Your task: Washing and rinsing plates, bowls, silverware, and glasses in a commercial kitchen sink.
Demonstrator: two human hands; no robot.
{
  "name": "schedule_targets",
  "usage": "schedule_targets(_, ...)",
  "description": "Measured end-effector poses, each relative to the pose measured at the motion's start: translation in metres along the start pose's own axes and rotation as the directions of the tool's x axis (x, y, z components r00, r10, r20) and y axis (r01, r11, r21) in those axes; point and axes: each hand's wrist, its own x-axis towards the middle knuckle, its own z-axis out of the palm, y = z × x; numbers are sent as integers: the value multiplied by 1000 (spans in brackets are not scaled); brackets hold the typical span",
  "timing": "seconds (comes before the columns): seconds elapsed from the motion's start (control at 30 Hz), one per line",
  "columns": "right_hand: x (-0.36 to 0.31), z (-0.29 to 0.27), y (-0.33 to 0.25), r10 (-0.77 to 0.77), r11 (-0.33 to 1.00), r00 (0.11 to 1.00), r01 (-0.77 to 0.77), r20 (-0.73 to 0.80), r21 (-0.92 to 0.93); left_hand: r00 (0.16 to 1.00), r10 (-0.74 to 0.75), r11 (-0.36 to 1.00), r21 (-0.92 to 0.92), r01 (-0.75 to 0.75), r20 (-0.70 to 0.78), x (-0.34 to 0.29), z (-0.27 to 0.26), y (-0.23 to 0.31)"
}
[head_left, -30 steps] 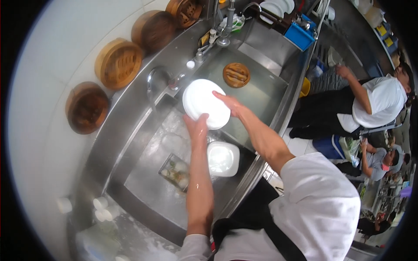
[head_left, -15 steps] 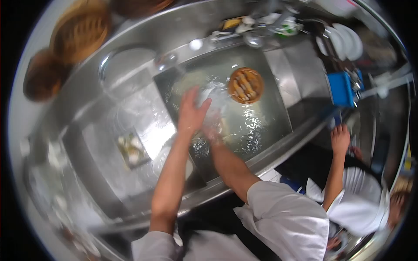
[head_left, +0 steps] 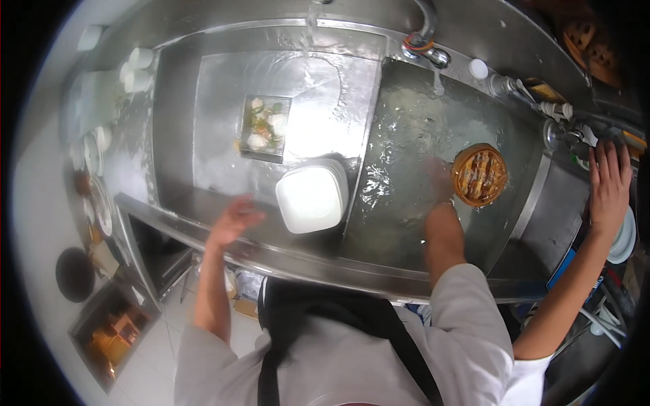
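Head view: a metal basin [head_left: 220, 128] left, a water-filled basin [head_left: 396, 237] right. White dishes [head_left: 310, 200] stand stacked near-right in the former; a round steamer [head_left: 480, 174] sits in the latter; a scrap-filled tray [head_left: 266, 128] lies beyond the dishes. The left hand [head_left: 235, 218] is loosely spread, empty; the right hand [head_left: 442, 179], underwater beside the steamer, cannot be read.

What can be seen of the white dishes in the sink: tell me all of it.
The white dishes form a stack, several rims showing behind the top one; their exact number is hard to count. The top dish is square with rounded corners, smooth and plain, perhaps ceramic or plastic, with its broad face toward the camera. The stack sits in the left basin, close beside the divider. The left hand is apart from it, to its left.
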Motion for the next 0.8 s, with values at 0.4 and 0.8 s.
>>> schedule_targets(0.4, -15, 261, 370, -114, 313, 988, -64, -105, -948, 969, 242, 966, -109, -237, 44, 140, 86, -3)
schedule_targets(0.8, 41, 197, 529, -55, 998, 705, 34, -708, -43, 844, 527, 849, -105, -518, 95, 169, 74, -21)
